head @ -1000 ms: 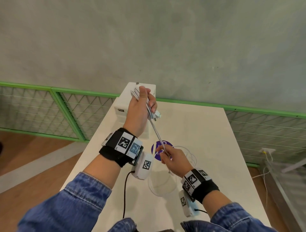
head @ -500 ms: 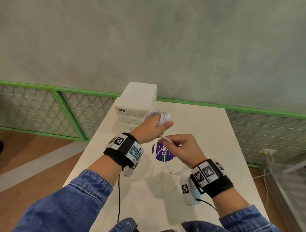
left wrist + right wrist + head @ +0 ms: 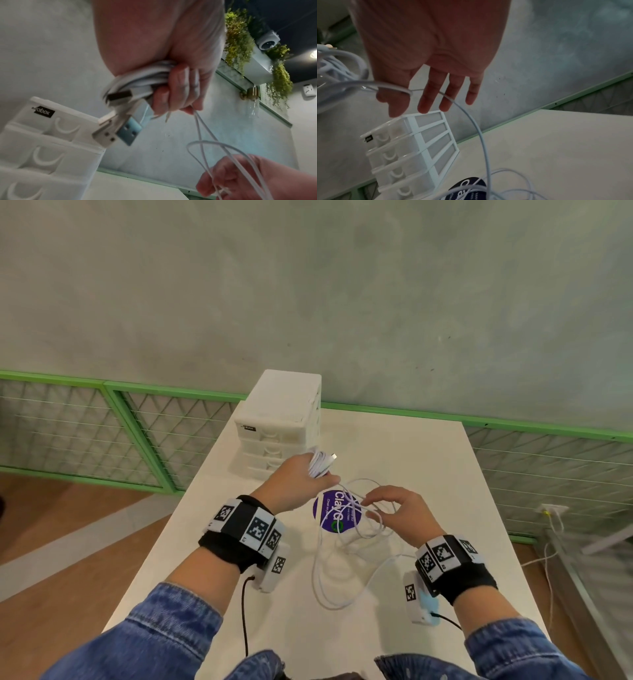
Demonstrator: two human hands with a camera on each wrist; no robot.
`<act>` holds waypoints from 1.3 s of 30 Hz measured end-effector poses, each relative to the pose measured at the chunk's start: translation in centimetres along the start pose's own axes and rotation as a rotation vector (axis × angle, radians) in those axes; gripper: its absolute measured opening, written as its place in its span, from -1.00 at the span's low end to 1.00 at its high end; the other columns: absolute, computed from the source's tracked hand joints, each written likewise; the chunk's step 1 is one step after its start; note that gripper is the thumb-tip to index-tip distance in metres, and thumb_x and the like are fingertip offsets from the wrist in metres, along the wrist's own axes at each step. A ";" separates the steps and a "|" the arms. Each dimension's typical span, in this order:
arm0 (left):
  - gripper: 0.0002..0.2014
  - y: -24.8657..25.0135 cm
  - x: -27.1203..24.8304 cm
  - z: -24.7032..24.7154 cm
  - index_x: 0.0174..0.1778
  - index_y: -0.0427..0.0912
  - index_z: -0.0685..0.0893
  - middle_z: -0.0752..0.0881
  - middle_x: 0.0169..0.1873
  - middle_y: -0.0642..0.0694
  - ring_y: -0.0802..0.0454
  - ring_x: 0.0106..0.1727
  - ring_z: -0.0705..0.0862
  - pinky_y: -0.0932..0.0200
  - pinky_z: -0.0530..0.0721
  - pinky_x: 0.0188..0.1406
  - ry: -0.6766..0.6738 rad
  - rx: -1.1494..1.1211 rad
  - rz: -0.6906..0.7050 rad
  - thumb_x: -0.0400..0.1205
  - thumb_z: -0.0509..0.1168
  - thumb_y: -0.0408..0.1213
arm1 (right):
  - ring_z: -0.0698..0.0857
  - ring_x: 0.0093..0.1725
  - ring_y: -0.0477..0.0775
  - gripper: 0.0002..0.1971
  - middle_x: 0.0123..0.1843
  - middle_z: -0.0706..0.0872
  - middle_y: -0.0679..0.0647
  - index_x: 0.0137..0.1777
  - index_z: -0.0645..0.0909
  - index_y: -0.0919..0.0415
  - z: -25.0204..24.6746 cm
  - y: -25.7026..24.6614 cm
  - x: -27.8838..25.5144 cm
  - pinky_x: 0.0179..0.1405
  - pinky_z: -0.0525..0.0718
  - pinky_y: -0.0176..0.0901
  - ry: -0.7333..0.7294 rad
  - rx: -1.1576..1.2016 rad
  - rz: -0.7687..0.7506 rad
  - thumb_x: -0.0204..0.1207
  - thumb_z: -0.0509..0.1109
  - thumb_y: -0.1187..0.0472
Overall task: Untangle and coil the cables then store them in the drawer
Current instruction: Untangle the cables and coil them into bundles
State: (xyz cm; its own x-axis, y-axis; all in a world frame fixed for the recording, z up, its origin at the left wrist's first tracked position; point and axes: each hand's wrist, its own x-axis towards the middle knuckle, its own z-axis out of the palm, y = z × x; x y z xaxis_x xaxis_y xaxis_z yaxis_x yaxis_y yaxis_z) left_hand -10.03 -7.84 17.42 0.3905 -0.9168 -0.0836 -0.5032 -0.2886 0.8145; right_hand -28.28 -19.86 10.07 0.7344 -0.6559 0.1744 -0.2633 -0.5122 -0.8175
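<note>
Coiling is in hand: a coiled cable bundle (image 3: 137, 81) is gripped by the left hand (image 3: 294, 484) near the drawer unit (image 3: 281, 419); loose cable (image 3: 356, 522) is draped over the right hand's (image 3: 400, 515) relaxed fingers (image 3: 429, 92). Winding the slack is judged next.

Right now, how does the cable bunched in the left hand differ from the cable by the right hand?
The coiled cable is wound into a tight bundle; the loose cable sprawls in wide, crossing loops.
The coiled cable is held off the table in the left hand, fingers curled round it; the loose cable lies mostly on the table, one strand draped over the straight fingers of the right hand.
Both are thin and white.
</note>
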 end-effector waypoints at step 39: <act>-0.84 -0.9 -1.1 2.4 -0.35 -0.19 0.59 0.56 -0.60 0.03 0.25 -0.64 0.51 0.42 0.43 -0.64 0.305 -0.435 -0.107 0.50 0.43 -0.40 | 0.63 -0.23 -0.29 -0.86 -0.16 0.73 -0.01 -0.22 0.73 0.09 1.3 -3.5 1.7 -0.21 0.50 -0.54 0.286 0.304 0.274 0.53 0.38 0.15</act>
State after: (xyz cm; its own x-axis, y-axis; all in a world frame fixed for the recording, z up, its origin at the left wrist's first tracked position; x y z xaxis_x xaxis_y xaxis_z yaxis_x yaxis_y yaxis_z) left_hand -11.86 -7.25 15.36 0.6607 -0.7481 -0.0616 -0.1079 -0.1759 0.9785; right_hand -25.29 -18.44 12.55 0.4518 -0.8913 0.0391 -0.1975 -0.1427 -0.9699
